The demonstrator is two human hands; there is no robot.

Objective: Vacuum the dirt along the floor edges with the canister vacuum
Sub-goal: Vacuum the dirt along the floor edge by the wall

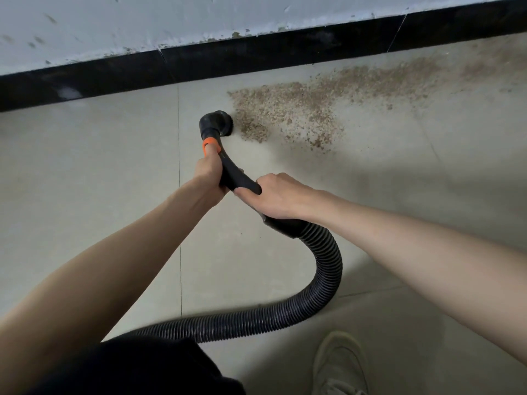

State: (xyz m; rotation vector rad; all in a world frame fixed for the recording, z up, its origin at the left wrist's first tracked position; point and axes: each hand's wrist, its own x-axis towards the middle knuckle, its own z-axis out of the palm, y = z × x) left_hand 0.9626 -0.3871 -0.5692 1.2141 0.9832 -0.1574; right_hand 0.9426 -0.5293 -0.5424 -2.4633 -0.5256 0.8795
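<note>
A black round brush nozzle (218, 122) with an orange collar sits on the pale tiled floor at the left end of a brown dirt patch (288, 109). The dirt runs to the right along the black baseboard (256, 55). My left hand (208, 173) grips the curved black handle tube just below the orange collar. My right hand (278, 195) grips the same tube lower down, where it joins the ribbed black hose (322, 277). The hose loops down and off to the lower left. The canister is out of view.
A scuffed white wall (142, 21) rises above the baseboard. The floor (85, 172) left of the nozzle shows no dirt. My shoe (339, 363) stands at the bottom right, and dark clothing (128, 369) fills the bottom left.
</note>
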